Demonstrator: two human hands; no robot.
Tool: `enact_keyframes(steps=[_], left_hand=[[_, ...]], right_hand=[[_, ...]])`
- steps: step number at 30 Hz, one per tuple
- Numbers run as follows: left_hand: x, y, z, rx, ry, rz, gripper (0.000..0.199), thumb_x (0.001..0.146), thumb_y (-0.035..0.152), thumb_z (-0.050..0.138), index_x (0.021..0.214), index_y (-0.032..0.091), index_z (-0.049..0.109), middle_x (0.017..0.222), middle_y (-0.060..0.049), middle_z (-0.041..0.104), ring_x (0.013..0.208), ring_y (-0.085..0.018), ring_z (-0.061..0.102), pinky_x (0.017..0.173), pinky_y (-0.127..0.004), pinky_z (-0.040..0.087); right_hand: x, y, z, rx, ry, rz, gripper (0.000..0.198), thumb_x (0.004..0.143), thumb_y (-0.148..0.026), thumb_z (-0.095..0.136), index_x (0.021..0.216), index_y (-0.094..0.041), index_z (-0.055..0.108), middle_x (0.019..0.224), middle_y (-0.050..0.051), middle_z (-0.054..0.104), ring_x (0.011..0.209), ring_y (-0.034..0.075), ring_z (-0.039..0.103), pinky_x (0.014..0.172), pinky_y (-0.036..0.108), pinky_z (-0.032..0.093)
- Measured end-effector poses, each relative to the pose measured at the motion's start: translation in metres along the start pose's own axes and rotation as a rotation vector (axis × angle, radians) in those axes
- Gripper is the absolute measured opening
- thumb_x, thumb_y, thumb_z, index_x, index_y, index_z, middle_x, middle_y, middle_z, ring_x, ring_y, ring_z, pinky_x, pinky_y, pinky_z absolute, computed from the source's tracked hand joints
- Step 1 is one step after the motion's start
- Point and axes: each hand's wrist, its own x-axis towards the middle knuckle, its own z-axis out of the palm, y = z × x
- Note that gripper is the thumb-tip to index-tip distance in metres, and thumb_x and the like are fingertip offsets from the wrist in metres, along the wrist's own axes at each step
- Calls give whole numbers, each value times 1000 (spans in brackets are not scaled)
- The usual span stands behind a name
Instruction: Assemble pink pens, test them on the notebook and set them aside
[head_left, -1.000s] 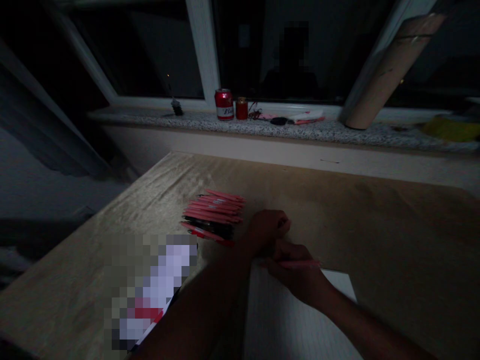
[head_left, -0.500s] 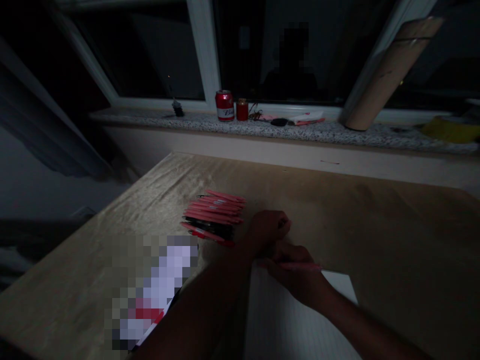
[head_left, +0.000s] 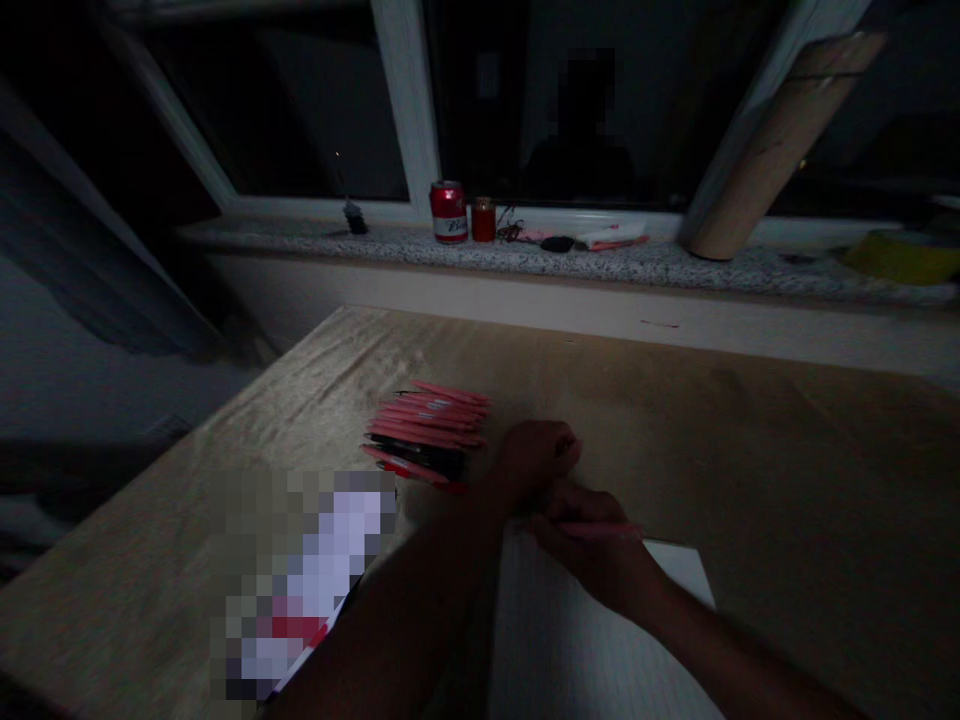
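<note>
My right hand [head_left: 592, 545] is closed around a pink pen [head_left: 604, 530], which lies nearly level across the fingers. Beneath that hand is a lined sheet or pad of white paper [head_left: 592, 640], its top edge partly covered. My left hand [head_left: 540, 452] rests just beyond the paper's top edge, its fingers curled into a loose fist; nothing shows in it. The left forearm crosses in front of the paper's left side. Close to the left wrist, a row of pens [head_left: 431, 415], mostly pink with some black and red ones, lies on the table.
A bright blurred-out device [head_left: 330, 570] lies left of my forearm on the wooden table [head_left: 720, 420]. Along the granite sill [head_left: 405, 248] stand a red can [head_left: 448, 212], a small red jar [head_left: 484, 220] and a leaning cardboard tube [head_left: 780, 150]. The room is dim.
Almost nothing differs. My right hand shifts very slightly with the pen, while my left hand and the row of pens stay where they were.
</note>
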Motion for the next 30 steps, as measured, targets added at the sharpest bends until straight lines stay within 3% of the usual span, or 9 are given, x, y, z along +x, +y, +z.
enact_keyframes(steps=[15,30], left_hand=[[0,3,-4,-5,-37,-45,28,82,37,46,83,17,65,72,-1,65,60,-11,51,58,-22,35],[1,0,-1,33,-5,-4,27,81,37,47,80,18,65,70,0,65,59,-11,51,57,-23,34]], right_hand=[[1,-4,-2,-22,-2,8,22,72,-18,57,58,-20,40,52,-6,41,48,7,36,46,21,27],[1,0,-1,-33,-35,-10,23,74,-23,59,59,-19,42,54,-6,42,49,7,37,47,22,27]])
